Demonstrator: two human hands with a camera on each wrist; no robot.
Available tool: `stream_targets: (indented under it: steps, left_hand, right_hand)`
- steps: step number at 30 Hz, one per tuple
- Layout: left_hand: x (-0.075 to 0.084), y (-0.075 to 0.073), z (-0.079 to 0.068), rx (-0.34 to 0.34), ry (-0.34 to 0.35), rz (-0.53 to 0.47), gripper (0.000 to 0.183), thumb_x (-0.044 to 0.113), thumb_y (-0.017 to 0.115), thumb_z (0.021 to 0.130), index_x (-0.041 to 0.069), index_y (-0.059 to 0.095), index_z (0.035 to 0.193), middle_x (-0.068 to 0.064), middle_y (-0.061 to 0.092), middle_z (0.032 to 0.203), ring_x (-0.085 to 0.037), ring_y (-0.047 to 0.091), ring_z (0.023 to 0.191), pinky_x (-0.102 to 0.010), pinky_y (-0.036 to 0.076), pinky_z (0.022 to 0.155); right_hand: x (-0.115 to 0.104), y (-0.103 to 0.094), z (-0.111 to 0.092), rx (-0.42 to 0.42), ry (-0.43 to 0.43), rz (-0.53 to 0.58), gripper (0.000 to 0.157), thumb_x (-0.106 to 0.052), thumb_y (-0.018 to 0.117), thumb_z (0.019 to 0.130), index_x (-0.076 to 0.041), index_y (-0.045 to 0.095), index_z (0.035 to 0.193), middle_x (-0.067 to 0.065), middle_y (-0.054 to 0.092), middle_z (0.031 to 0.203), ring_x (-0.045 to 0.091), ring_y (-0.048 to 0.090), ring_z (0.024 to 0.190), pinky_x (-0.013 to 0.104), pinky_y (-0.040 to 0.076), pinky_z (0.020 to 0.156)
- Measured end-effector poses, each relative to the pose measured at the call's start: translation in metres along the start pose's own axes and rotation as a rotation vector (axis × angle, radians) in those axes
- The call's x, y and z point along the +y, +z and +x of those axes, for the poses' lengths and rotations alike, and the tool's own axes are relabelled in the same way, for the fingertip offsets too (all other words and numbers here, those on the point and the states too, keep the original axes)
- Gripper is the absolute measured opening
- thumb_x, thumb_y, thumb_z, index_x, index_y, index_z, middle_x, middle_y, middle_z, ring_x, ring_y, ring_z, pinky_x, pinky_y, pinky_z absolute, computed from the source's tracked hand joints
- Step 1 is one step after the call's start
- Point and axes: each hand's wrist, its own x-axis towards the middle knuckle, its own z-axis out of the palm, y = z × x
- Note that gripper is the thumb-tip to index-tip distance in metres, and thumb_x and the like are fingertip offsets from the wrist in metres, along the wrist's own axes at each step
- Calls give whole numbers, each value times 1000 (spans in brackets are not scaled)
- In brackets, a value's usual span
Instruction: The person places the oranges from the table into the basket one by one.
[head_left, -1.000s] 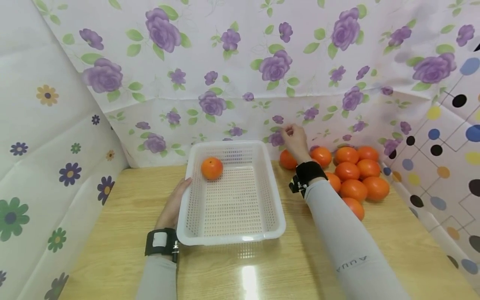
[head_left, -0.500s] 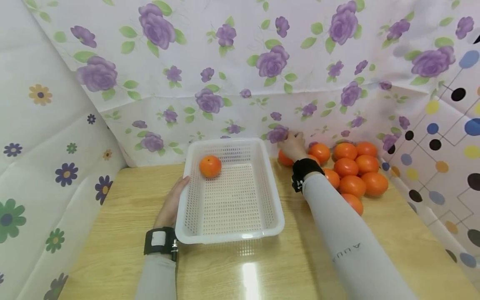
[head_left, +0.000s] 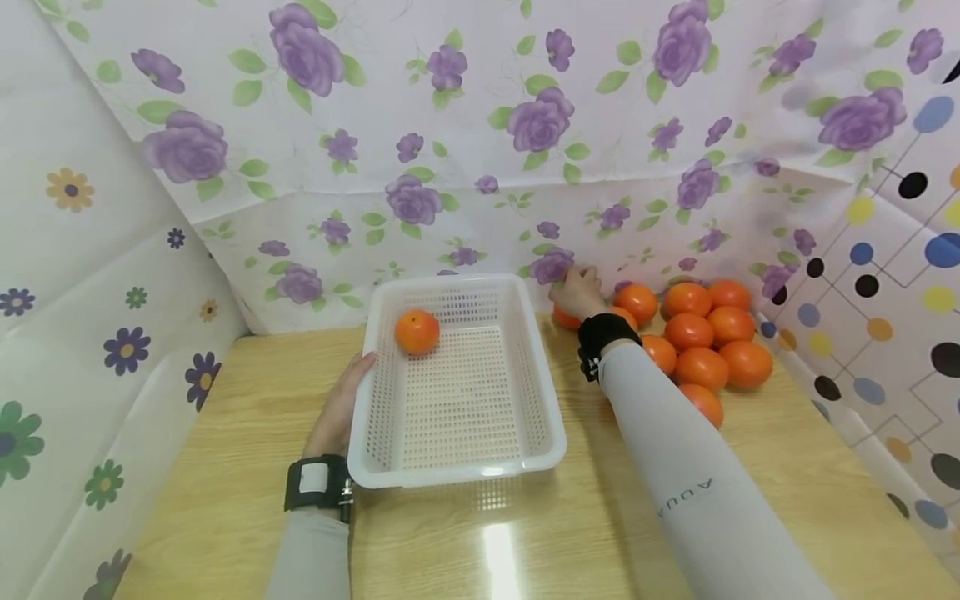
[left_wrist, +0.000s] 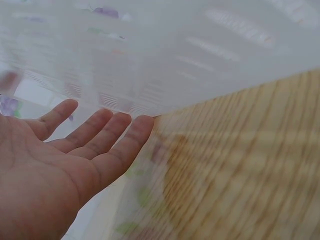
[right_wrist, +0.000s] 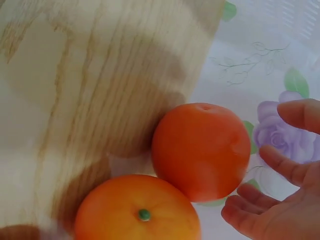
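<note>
A white plastic basket (head_left: 457,477) stands on the table with one orange (head_left: 417,332) in its far left corner. My left hand (head_left: 339,408) is at the basket's left side, thumb by the rim. Its fingers (left_wrist: 107,132) are extended, with the tips close to the basket wall in the left wrist view. At the back, my right hand (head_left: 581,292) is over an orange (head_left: 566,317) near the cloth and partly hides it. In the right wrist view, the loosely bent fingers (right_wrist: 285,165) lie beside that smooth reddish orange (right_wrist: 200,152), with a gap showing between them.
Several more oranges (head_left: 701,368) sit in a cluster at the right, some beneath my right forearm. One with a green stem (right_wrist: 144,215) lies beside the reached one. Flowered cloth (head_left: 420,250) rises behind the wooden table (head_left: 420,542), and patterned cloth borders both sides.
My right hand has come down from against the back cloth to the orange there. My left hand stays at the basket. The whole head view has shifted slightly.
</note>
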Motion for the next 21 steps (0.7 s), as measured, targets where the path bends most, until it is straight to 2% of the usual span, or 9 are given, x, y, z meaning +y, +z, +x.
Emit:
stream_targets:
  steps: [3, 5, 10, 11, 16, 21]
  left_hand:
    - [-1, 1, 0, -8, -5, -15, 72, 66, 37, 106, 33, 15, 166, -21, 37, 157, -41, 44, 137, -50, 49, 105]
    - [-1, 1, 0, -11, -7, -24, 71, 65, 37, 106, 33, 16, 166, -21, 37, 157, -41, 44, 136, -50, 50, 104]
    - [-2, 2, 1, -10, -17, -39, 72, 66, 39, 105, 34, 17, 166, -19, 37, 157, -38, 44, 136, -47, 48, 105]
    - [-2, 2, 1, -7, -19, -39, 72, 66, 40, 105, 34, 18, 165, -19, 38, 157, -38, 44, 136, -46, 48, 105]
    - [-2, 2, 0, -13, -12, -30, 72, 66, 39, 105, 36, 16, 166, -19, 37, 158, -38, 43, 136, -47, 47, 107]
    - [-2, 1, 0, -10, -14, -21, 72, 67, 37, 105, 36, 14, 167, -19, 36, 158, -38, 43, 137, -47, 46, 108]
  right_hand:
    - [4, 3, 2, -20, 14, -23, 71, -33, 50, 104, -2, 27, 163, 32, 7, 166, 49, 14, 153, 74, 4, 120]
    - [9, 5, 4, -27, 20, -50, 67, -33, 51, 102, -3, 35, 159, 31, 12, 165, 47, 18, 152, 75, 5, 119]
    - [17, 11, 5, -11, -19, -105, 61, -27, 57, 97, 2, 46, 149, 35, 29, 156, 46, 28, 146, 68, 20, 120]
    - [18, 11, 5, -10, -29, -108, 59, -25, 56, 97, 2, 47, 148, 35, 30, 155, 46, 27, 145, 67, 20, 120]
    - [17, 14, 5, -42, -53, -125, 53, -18, 58, 97, -4, 50, 147, 33, 29, 155, 46, 20, 147, 70, 18, 119]
    - [19, 15, 10, -88, -73, -127, 58, -19, 71, 91, -4, 51, 143, 34, 26, 156, 47, 16, 147, 73, 16, 117]
